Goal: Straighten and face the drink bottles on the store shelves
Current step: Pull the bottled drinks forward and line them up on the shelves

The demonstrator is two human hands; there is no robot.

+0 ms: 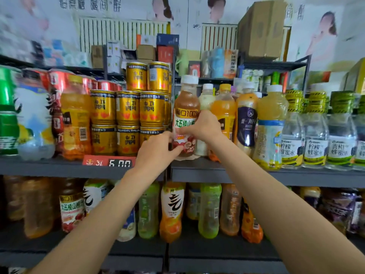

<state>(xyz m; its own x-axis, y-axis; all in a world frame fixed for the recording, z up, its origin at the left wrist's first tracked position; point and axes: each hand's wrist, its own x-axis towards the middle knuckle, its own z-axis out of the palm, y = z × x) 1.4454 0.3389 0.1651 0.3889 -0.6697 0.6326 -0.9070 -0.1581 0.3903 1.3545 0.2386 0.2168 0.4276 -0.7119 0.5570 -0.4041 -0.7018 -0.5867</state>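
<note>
We hold the hawthorn bottle with both hands: left hand pinching its base, right hand wrapped round the label. It stands at the shelf front edge. Best to twist it label-out and keep the base flat. Tight room: cans just left of the grip, an orange bottle just right, more bottles behind.

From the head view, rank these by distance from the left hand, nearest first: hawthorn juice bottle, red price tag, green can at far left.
1. Hawthorn juice bottle: in the left hand grip, centre shelf.
2. Red price tag: shelf edge, just left.
3. Green can: far left.
</note>
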